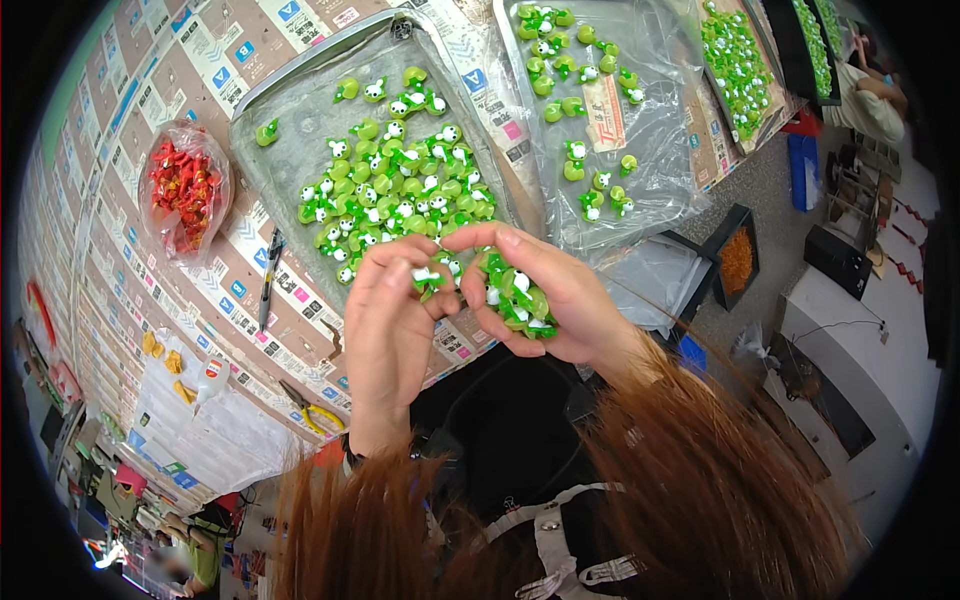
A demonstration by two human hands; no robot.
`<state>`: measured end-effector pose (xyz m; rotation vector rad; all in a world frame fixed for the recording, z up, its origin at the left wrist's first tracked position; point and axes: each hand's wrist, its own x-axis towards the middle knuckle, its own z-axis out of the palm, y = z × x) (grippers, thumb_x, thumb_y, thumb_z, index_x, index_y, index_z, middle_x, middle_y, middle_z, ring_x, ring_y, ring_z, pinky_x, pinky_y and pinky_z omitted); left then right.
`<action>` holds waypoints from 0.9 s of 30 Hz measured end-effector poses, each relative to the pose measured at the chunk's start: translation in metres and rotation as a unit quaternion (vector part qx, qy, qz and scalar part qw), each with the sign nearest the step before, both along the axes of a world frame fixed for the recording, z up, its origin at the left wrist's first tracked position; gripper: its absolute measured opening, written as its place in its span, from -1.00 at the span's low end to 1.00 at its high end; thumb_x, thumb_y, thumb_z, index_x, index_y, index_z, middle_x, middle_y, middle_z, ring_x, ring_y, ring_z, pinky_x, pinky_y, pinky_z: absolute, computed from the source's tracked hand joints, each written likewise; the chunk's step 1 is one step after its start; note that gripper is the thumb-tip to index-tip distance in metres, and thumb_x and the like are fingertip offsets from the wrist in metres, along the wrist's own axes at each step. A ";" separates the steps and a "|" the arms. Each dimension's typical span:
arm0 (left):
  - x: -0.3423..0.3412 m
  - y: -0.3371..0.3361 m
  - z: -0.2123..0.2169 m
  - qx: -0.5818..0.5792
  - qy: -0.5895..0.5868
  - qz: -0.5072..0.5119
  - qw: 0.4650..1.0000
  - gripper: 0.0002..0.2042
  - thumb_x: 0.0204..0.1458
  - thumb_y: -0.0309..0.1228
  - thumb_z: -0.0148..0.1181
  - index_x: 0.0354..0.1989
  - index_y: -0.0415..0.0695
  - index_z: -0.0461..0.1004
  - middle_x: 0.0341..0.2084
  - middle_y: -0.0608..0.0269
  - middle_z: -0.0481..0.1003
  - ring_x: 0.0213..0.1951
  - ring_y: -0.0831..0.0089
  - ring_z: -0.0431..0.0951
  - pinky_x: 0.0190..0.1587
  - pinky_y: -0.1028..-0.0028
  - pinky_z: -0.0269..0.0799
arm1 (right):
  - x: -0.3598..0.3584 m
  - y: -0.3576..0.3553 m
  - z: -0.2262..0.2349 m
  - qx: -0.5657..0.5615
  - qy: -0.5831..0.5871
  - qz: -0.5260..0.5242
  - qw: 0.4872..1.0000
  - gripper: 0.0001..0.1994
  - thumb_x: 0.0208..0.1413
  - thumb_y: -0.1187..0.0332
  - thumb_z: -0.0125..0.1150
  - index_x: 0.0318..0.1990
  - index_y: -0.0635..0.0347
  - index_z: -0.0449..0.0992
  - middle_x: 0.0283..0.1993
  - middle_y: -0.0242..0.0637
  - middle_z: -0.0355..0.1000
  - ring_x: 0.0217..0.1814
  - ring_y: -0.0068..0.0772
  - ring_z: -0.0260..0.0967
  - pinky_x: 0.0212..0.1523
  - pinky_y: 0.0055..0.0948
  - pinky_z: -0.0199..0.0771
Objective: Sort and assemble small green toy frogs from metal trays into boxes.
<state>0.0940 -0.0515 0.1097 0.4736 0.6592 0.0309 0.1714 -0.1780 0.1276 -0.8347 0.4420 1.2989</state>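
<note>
My right hand [572,300] is cupped around several small green-and-white panda-headed figures [516,298], its thumb and forefinger reaching toward the left. Beside it, my left hand [380,310] has its fingers curled around one similar figure [428,281]. Both hands are above the near edge of a grey metal tray [290,110], where a heap of the same figures [400,180] lies. Parts of some fingertips are hidden, and the figures in my right palm overlap each other.
A plastic-lined tray [640,185] holds scattered figures; a fuller box [735,65] stands farther right. On the left are a bag of red pieces [185,190], a pen [270,278], yellow-handled pliers [313,407], a small white bottle [210,378] and yellow pieces [174,362].
</note>
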 end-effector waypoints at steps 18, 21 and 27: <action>0.007 0.002 0.008 0.074 0.084 -0.236 0.965 -0.83 -0.03 -0.45 -0.06 -0.27 -0.24 0.31 -0.60 0.34 0.35 -0.57 0.68 0.27 -0.57 0.71 0.13 | 0.007 -0.006 -0.008 0.061 0.073 0.039 0.995 -0.52 0.05 0.20 -0.15 0.11 0.14 -0.02 -0.53 -0.29 0.22 -0.77 -0.65 0.08 -0.91 -0.77 -0.08; 0.005 -0.001 0.003 -0.002 0.063 -0.170 0.983 -0.85 -0.02 -0.43 -0.06 -0.29 -0.22 0.29 -0.58 0.31 0.36 -0.57 0.66 0.28 -0.58 0.71 0.12 | 0.006 -0.006 -0.004 0.059 0.058 0.023 0.996 -0.56 0.02 0.21 -0.06 0.04 0.11 0.08 -0.47 -0.31 0.25 -0.74 -0.67 0.04 -0.85 -0.74 -0.10; 0.000 -0.004 -0.001 -0.095 0.033 -0.127 0.987 -0.83 0.00 -0.38 -0.07 -0.29 -0.19 0.26 -0.58 0.29 0.35 -0.55 0.65 0.29 -0.58 0.72 0.12 | 0.002 -0.006 -0.002 0.059 -0.021 0.034 0.997 -0.60 0.02 0.36 -0.12 0.04 0.21 0.06 -0.52 -0.30 0.24 -0.76 -0.66 0.08 -0.87 -0.76 -0.05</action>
